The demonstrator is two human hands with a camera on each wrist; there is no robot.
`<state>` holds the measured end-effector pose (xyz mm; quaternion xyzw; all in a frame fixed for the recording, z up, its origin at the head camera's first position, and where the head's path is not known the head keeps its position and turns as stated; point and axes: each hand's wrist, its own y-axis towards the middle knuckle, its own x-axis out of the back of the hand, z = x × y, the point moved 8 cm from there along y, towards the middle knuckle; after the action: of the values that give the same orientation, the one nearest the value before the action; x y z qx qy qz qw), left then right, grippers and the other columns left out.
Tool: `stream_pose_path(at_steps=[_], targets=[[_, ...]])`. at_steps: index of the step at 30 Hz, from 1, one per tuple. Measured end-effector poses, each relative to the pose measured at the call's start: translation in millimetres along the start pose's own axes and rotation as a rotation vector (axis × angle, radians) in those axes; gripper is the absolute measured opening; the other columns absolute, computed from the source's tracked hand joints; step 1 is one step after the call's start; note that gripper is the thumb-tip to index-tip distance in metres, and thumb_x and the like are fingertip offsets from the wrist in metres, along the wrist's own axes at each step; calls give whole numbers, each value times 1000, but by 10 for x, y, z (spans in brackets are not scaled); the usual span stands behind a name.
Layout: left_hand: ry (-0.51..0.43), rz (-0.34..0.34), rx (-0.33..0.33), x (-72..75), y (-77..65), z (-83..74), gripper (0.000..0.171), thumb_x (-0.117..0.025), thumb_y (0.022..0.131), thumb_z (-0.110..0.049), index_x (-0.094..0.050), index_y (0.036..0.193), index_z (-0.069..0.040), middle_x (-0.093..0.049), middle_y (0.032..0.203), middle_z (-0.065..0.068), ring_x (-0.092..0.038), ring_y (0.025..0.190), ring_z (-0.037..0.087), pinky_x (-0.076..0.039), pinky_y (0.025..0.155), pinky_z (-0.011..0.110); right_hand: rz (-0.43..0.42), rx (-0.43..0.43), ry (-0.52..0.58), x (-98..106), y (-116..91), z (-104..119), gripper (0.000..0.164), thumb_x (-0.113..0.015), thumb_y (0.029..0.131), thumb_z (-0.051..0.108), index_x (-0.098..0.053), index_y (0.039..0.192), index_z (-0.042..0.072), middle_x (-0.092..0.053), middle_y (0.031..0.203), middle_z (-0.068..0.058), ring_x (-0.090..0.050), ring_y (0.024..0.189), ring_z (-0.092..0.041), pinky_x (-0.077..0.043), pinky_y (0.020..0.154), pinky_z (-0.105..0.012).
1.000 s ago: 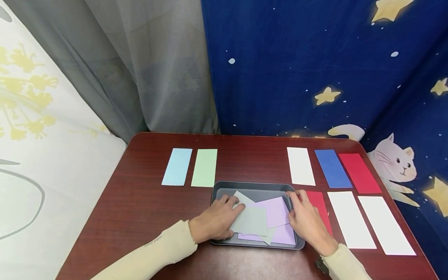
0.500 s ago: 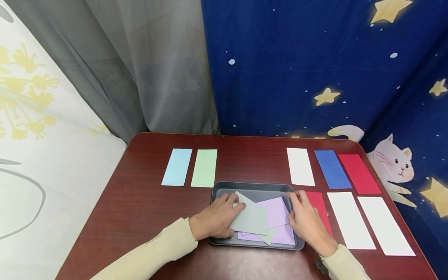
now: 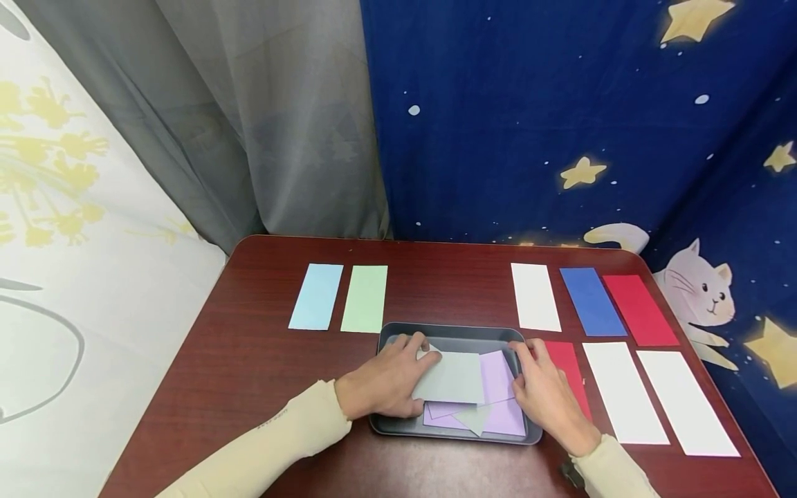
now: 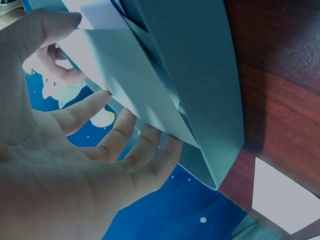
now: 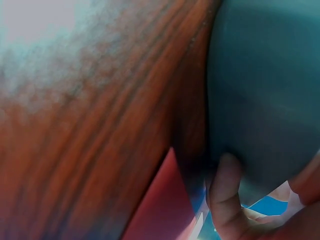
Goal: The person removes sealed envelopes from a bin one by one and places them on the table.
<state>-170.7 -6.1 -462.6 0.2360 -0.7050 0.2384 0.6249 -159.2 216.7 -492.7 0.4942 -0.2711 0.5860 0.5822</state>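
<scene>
My left hand [image 3: 389, 380] holds a pale grey-green paper card [image 3: 451, 379] by its left end, thumb on the near edge and fingers on the far edge. In the left wrist view the fingertips [image 4: 170, 142] press along the edge of that card [image 4: 125, 70]. Beneath it, lilac cards [image 3: 507, 415] and another pale green card [image 3: 476, 418] lie overlapping in a dark grey tray [image 3: 454, 328]. My right hand [image 3: 548, 398] grips the tray's right rim. In the right wrist view a finger [image 5: 227, 190] lies against the tray's outer wall [image 5: 265, 100].
A light blue card [image 3: 315, 297] and a light green card [image 3: 364, 299] lie at the table's back left. To the right are a white card [image 3: 536, 296], a blue card [image 3: 593, 301], red cards [image 3: 640, 310] and more white cards [image 3: 625, 392]. Curtains hang behind the table [image 3: 280, 380].
My left hand has shifted slightly away from me and to the right, and the grey-green card has moved with it over the lilac cards. The right hand and the tray have stayed in place.
</scene>
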Motion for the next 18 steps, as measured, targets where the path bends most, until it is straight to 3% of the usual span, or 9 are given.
stream_pose_path(at_steps=[9, 18], targets=[[19, -17, 27, 109, 27, 79, 72, -73, 80, -47, -50, 142, -18, -45, 130, 6, -48, 106, 25, -45, 86, 40, 1, -1, 0, -11, 0, -6, 55, -67, 78, -2, -54, 129, 9, -48, 116, -12, -46, 54, -12, -39, 46, -25], [9, -42, 81, 215, 24, 230, 72, -73, 79, -45, -50, 141, -18, -45, 129, 5, -47, 103, 24, -43, 82, 37, 14, -18, 5, -30, -2, -21, 55, -67, 78, -2, -54, 129, 11, -47, 118, -12, -43, 50, -10, -38, 44, -25]])
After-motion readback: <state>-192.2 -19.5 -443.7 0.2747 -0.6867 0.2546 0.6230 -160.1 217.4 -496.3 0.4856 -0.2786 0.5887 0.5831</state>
